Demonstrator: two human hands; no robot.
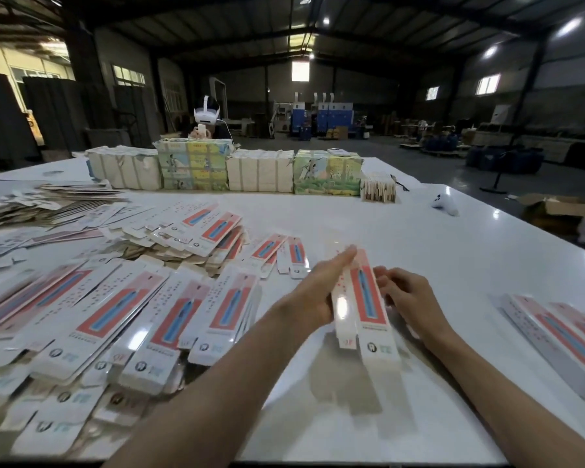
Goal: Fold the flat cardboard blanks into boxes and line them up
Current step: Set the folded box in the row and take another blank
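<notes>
Box blank [362,298] is up off the desk [453,248], just right of the flat-blank heap [142,319]. My left hand [314,288] spreads its grip flat along one long edge; right hand [409,295] meets the other, grip unclear. Light, glossy, springy card, I'd say: hold by the creases.

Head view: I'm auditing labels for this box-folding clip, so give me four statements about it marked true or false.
Both the left hand and right hand touch one box above the table. True.
The heap of flat blanks lies on the person's right. False: it lies on the left.
A person in a white headset is behind the far stacks. True.
The table is dark wood. False: it is glossy white.
</notes>
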